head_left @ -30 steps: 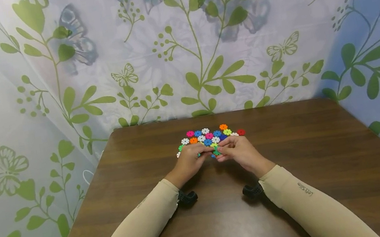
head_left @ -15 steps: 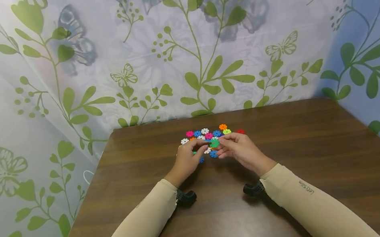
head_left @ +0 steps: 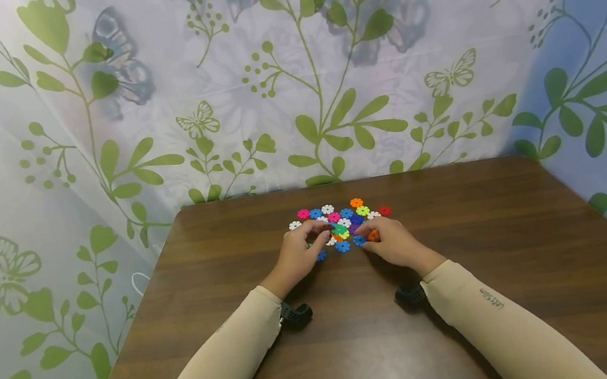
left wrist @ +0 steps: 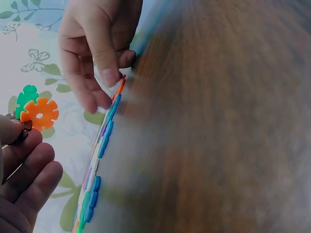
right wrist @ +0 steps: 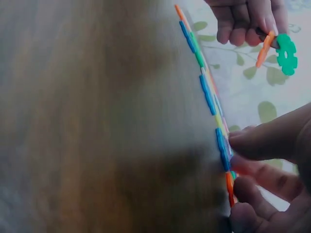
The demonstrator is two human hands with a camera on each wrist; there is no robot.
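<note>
Discs [left wrist: 32, 109], green and orange, joined, pinched in left grip [head_left: 299, 253] above the counter [head_left: 361, 350]; right grip [head_left: 394, 243] loosely parted beside a blue disc [head_left: 358, 241]. Probably light, stiff, smooth plastic: best held by notched rims.

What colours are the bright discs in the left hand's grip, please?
An orange disc and a green disc, clearest in the left wrist view.
</note>
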